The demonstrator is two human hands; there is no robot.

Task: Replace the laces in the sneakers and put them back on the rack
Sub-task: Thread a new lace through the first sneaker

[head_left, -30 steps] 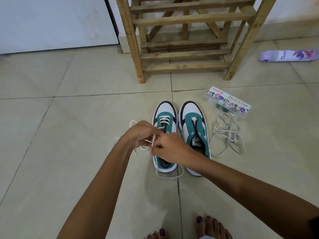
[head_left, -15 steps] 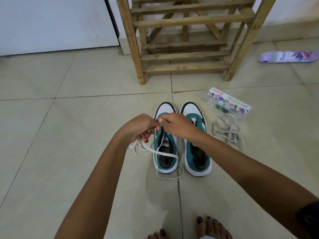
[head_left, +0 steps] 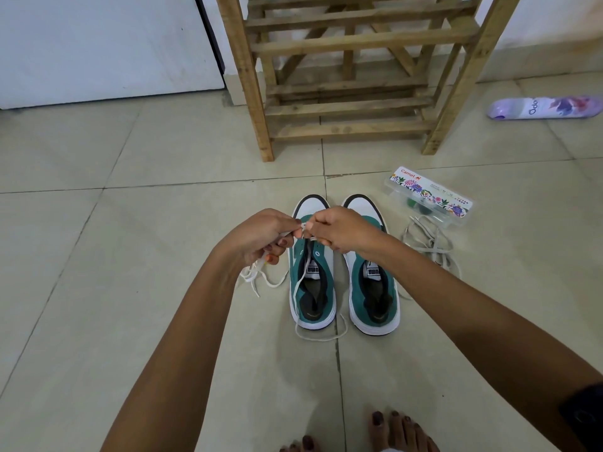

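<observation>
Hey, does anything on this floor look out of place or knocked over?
Yes. A purple spray can lies on its side on the tiles, right of the wooden rack. A loose heap of grey laces sits tangled beside the right sneaker, by a clear plastic box left on the floor.

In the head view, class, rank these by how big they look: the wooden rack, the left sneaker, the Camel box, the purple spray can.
1. wooden rack
2. left sneaker
3. purple spray can and Camel box: look alike, and the can lies farther away and is cut off, so unranked.
</observation>
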